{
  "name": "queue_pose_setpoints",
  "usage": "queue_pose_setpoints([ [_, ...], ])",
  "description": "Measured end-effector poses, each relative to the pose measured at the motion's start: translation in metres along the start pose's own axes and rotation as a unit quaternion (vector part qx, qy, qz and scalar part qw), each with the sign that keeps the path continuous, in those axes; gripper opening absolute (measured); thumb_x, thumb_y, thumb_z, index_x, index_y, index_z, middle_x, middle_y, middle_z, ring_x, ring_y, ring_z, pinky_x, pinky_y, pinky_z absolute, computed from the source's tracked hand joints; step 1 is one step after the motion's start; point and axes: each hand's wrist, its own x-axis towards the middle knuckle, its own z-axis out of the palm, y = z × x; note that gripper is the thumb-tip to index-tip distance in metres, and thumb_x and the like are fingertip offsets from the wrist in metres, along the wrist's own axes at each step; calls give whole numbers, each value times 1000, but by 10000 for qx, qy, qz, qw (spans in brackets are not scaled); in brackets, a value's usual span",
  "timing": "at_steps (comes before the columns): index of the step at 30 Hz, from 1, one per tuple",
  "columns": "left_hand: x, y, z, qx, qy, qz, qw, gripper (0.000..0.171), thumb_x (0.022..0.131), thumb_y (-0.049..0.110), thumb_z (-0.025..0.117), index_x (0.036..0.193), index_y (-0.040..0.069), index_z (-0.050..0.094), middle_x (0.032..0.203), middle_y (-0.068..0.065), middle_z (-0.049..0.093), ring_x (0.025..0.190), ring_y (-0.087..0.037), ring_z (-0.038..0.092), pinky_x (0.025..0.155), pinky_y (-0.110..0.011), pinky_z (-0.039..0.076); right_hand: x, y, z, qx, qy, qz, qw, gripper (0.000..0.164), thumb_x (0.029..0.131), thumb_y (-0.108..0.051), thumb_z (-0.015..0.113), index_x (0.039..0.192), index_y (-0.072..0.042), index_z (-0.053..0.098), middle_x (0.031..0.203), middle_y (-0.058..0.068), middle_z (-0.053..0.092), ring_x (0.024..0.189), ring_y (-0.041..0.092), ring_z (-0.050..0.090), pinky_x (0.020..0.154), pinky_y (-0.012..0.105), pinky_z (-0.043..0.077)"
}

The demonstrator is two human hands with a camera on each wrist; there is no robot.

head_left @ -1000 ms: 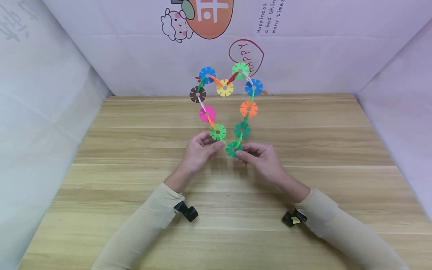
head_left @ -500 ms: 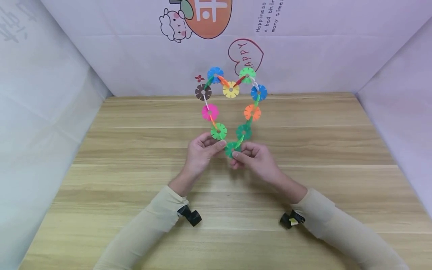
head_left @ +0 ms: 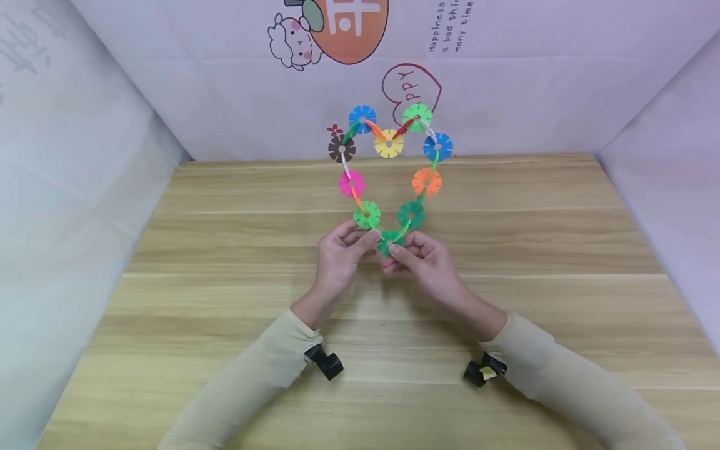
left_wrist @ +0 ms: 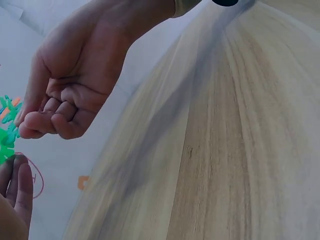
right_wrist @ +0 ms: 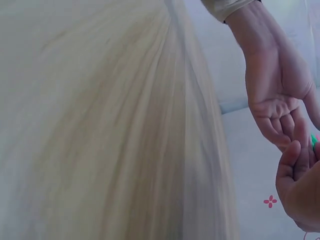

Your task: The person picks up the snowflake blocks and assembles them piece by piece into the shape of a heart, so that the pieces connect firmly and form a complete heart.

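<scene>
A heart-shaped ring of slotted plastic snowflake discs in many colours stands upright above the table. Its yellow disc (head_left: 381, 147) forms the dip at the top, and a dark green disc (head_left: 387, 236) the bottom point. My left hand (head_left: 336, 261) pinches the ring low on its left side, just below a light green disc (head_left: 360, 220). The thumb of my right hand (head_left: 432, 265) lies on the bottom dark green disc, gripping it against the fingers. In the left wrist view, green discs (left_wrist: 7, 142) show at the left edge; the right wrist view catches only a green sliver.
The wooden table (head_left: 236, 350) spreads beneath both forearms. Behind it rises a white cloth backdrop (head_left: 534, 94) with printed drawings, and white cloth sides flank the table. A small black camera (head_left: 330, 364) sits at the left wrist, another (head_left: 477, 373) at the right.
The heart has shifted to the right at its top and turned to face the head camera more squarely. Both hands have drawn slightly closer together and risen a little, keeping their holds.
</scene>
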Motion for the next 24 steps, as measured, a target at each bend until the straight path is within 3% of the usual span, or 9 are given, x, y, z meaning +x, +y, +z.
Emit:
queue_pose_setpoints([
  [3,1,1,1,174,-52,103,9998,29,89,5,77,116,-3,69,99,-11,76,81,-16,71,82,-50,57,1,-1,1,101,66,23,9999,14,101,-5,61,99,8,56,91,20,72,78,23,73,83,46,58],
  [9,8,12,-3,301,-383,150,9987,23,93,8,72,114,0,69,94,-6,75,79,-16,70,73,-51,58,3,-4,1,121,-53,-180,9998,12,101,-4,60,98,7,56,88,17,73,78,24,73,84,45,58],
  [13,12,17,-6,122,-494,-54,9987,11,98,15,67,106,8,70,91,-2,74,80,-18,71,70,-46,58,3,-6,1,27,-172,-387,9991,13,101,-5,61,97,7,57,87,18,74,77,25,73,82,44,58],
  [18,12,19,-7,28,-531,-339,9980,7,98,18,67,102,13,70,90,2,73,80,-17,70,76,-49,55,3,-5,0,-31,-284,-545,9981,13,101,-2,59,94,8,56,86,18,74,76,25,74,80,42,59],
  [24,7,15,-4,-175,-385,-580,9974,6,96,16,69,100,13,68,85,3,71,77,-14,65,73,-36,51,1,-3,0,-30,-250,-335,9991,13,100,-2,60,93,8,55,86,19,74,76,25,73,80,43,59],
])
